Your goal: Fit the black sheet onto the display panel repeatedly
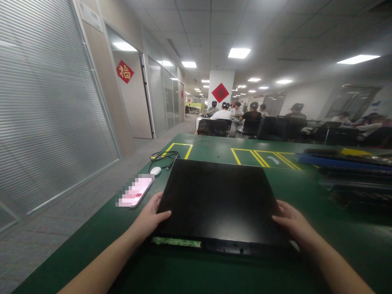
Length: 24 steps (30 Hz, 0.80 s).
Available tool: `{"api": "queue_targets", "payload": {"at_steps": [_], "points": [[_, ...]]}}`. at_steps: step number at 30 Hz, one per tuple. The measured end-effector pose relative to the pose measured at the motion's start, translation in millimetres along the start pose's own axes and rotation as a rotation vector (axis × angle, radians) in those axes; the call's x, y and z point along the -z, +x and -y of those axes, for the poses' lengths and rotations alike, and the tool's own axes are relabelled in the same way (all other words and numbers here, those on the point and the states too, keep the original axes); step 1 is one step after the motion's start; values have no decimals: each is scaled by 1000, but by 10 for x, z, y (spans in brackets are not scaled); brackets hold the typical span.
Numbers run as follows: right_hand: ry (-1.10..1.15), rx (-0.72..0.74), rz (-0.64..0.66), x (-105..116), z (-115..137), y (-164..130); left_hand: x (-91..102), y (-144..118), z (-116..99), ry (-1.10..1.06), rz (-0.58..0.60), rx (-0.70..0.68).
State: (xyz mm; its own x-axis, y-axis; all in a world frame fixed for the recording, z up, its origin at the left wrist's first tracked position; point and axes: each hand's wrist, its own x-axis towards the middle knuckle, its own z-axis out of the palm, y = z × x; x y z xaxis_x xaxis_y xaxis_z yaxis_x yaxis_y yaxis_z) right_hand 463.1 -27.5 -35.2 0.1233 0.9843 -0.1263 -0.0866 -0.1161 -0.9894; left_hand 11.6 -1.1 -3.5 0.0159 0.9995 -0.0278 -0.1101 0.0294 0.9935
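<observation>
A large flat black panel (216,198), like a bare display screen, lies on the green table (214,149) in front of me. A thin green circuit strip (177,241) shows along its near edge. My left hand (150,218) grips the panel's near left corner, thumb on top. My right hand (292,223) holds the near right edge in the same way. The panel's near side looks slightly lifted, though I cannot tell for sure.
A phone (137,192) lies left of the panel, with a white mouse (155,170) and black cable (162,156) beyond. Yellow taped boxes (260,157) mark the table. Stacked dark trays (349,163) fill the right side. Several seated people (228,112) work far behind.
</observation>
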Motion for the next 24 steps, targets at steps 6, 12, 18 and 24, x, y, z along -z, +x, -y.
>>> {"api": "queue_targets", "payload": {"at_steps": [6, 12, 18, 24], "points": [[21, 22, 20, 13, -32, 2, 2, -2, -1, -28, 12, 8], [-11, 8, -65, -40, 6, -8, 13, -10, -24, -23, 70, 56], [-39, -18, -64, -55, 23, -17, 27, -7, -18, -38, 100, 63], [-3, -4, -67, -75, 40, -29, 32, -4, -4, -29, 110, 49]]}}
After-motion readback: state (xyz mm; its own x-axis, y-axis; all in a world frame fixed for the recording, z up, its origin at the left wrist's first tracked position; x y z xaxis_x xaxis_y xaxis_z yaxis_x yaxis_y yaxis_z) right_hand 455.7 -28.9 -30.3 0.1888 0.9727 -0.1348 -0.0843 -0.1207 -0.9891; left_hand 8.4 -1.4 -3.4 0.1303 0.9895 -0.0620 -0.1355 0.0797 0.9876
